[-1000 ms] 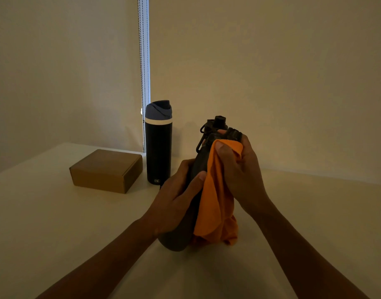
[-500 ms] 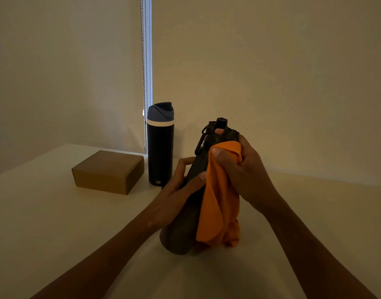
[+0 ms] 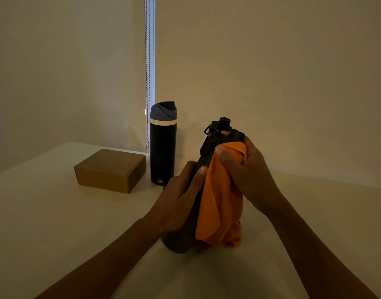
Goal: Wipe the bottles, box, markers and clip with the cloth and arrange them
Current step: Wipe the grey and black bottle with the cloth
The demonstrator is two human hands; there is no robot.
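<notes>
Head view, orange cloth (image 3: pixel 219 201) on capped bottle (image 3: pixel 179 242)

Pale table (image 3: pixel 56 223). A closed cardboard box (image 3: pixel 111 169) lies flat at rear left. A blue-lidded bottle (image 3: pixel 163 152) stands upright just right of it. A grey bottle (image 3: pixel 178 242) is tilted near centre, base at the tabletop; contact cannot be confirmed.

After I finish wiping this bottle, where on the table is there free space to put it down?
The table is bare to the right of the right hand. The front left, before the cardboard box, is also bare. The back left is crowded: the box and the blue-lidded bottle stand close together.
</notes>
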